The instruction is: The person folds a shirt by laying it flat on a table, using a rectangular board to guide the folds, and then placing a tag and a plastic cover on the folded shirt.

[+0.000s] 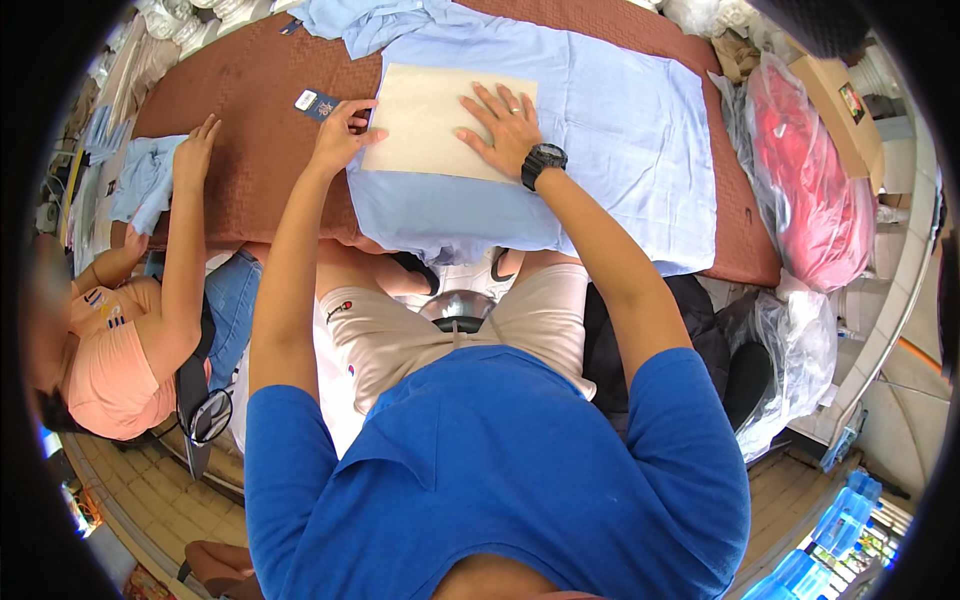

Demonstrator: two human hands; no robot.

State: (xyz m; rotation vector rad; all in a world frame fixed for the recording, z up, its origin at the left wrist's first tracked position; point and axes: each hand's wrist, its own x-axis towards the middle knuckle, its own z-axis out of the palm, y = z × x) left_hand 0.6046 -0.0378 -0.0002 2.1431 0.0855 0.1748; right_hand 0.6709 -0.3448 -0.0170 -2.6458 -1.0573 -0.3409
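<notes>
"Blue cloth and pale card: where are they?"

"On the brown table, at 12 o'clock from me. The card lies flat on the cloth's 9 o'clock part."

"What are your hands doing?"

"My right hand presses flat on the card, fingers wide. My left hand is at the card's 9 o'clock edge, fingers bent. I can't tell if they pinch it."

"Which step is it?"

"I think I'm setting the card straight. Next, I guess, I should hold it still and lift a cloth edge."

"Got room?"

"Lots of cloth lies out at 3 o'clock. At 6 o'clock it droops by the table's edge, so a tug might drag it down. A small dark tag is just beside my left hand, at 11 o'clock."
</notes>
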